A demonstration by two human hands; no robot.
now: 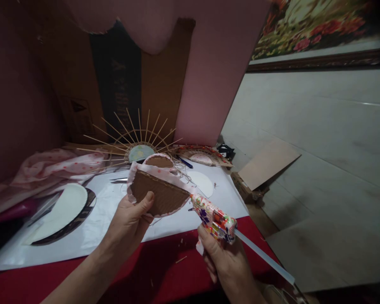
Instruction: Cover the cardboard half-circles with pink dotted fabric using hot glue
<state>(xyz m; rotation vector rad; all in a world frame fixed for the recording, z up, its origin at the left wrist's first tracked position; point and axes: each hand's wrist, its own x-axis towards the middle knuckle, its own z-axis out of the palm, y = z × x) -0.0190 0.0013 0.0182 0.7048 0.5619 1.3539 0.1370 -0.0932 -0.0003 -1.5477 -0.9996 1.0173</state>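
Note:
My left hand (129, 221) is closed on a brown cardboard half-disc (160, 195) edged with pink fabric, thumb pressed on its face. My right hand (224, 261) grips a glue gun (213, 217) wrapped in flowered paper, with a clear glue stick (262, 257) jutting out behind. The gun's nozzle touches the half-disc's right edge. Both are held above a white sheet (120, 219) on a red cloth (152, 270).
A sunburst of wooden sticks (139, 141) stands at the back. Beside it lie a woven fan piece (202, 156), a pen (185, 162), pink dotted fabric (50, 166) and white half-discs (61, 207). Cardboard (267, 162) lies on the tiled floor at right.

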